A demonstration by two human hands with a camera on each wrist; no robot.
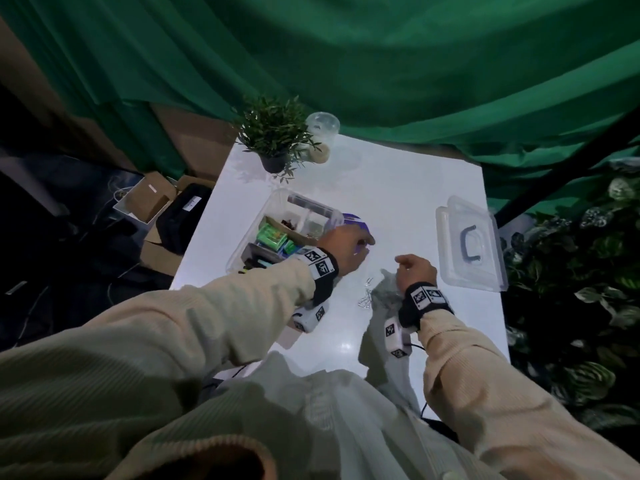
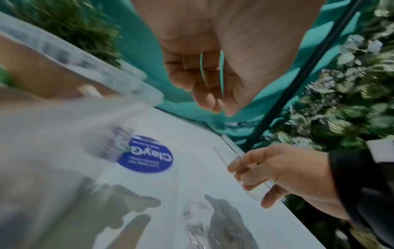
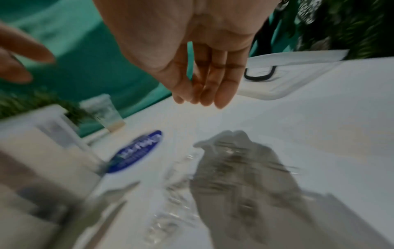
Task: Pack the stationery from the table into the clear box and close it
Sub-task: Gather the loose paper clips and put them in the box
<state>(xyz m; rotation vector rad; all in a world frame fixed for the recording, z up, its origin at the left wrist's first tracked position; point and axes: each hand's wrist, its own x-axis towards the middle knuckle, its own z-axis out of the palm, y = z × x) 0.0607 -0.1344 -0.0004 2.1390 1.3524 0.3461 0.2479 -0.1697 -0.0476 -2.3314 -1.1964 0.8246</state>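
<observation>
— What's sitting at the far left of the white table (image 1: 398, 188)?

— The clear box (image 1: 277, 230), lid off, is lying there with green packets and dark items already inside. A small potted plant (image 1: 273, 136) and a clear cup (image 1: 322, 133) are standing beyond it at the table's far edge.

— And the left hand (image 1: 343, 249)?

— It's hovering just right of the box, over a round blue disc (image 2: 147, 155) with white lettering that's lying flat on the table against the box's corner. In the left wrist view the fingers (image 2: 204, 84) are hanging loosely bent, gripping nothing.

— What's lying between the hands?

— A small heap of shiny metal clips (image 1: 367, 296) is lying on the table, partly in shadow. It's too blurred in the wrist views to say more.

— The right hand (image 1: 415, 271)?

— It's floating above the table near that heap. The right wrist view is showing its fingers (image 3: 219, 80) nearly straight, pointing down, holding nothing.

— Farther right?

— The box's clear lid (image 1: 471, 244), with its dark handle, is lying flat near the table's right edge, well apart from the box. Leafy plants (image 1: 581, 289) are filling the space beyond.
</observation>
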